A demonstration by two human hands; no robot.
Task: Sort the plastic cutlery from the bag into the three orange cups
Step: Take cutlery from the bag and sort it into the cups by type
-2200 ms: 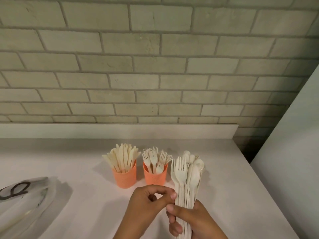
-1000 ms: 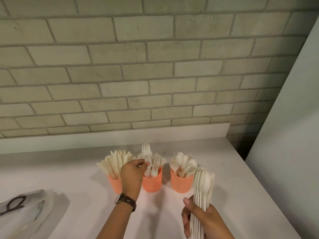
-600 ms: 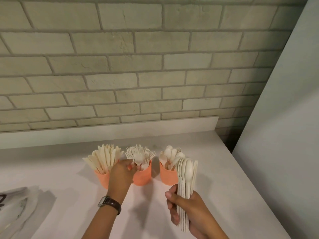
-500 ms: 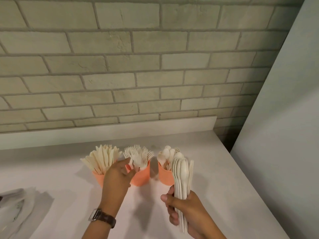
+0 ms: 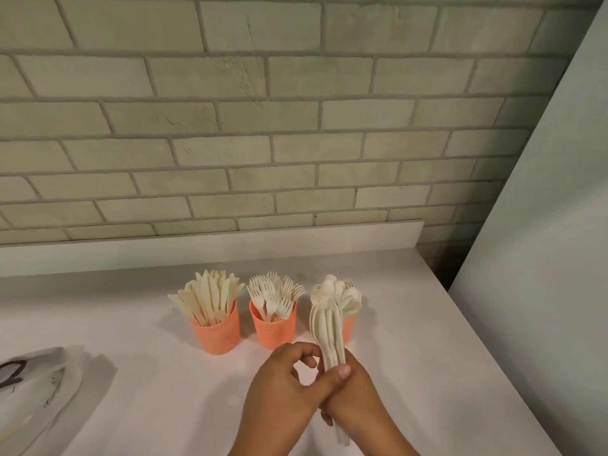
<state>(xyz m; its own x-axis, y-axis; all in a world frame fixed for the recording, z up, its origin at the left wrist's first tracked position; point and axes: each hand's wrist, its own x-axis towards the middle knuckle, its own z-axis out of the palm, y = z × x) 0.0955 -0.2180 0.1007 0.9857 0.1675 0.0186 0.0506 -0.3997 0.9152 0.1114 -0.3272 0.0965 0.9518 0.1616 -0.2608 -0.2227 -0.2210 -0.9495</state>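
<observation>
Three orange cups stand in a row on the white counter. The left cup point(image 5: 216, 335) holds knives, the middle cup point(image 5: 274, 330) holds forks, the right cup point(image 5: 348, 327) holds spoons and is partly hidden. My right hand point(image 5: 358, 403) grips an upright bundle of white spoons point(image 5: 327, 330) in front of the right cup. My left hand point(image 5: 284, 386) has come against the bundle, its fingertips curled at the spoon handles just above my right thumb. Whether it pinches a spoon is unclear.
The clear plastic bag point(image 5: 36, 393) lies flat at the left edge of the counter point(image 5: 148, 373). A brick wall rises behind a low white backsplash point(image 5: 210, 251). A grey panel point(image 5: 543, 258) borders the counter on the right.
My left hand left the fork cup and came back to the spoon bundle. The fork from the bundle now stands in the middle cup. The view shifted right.
</observation>
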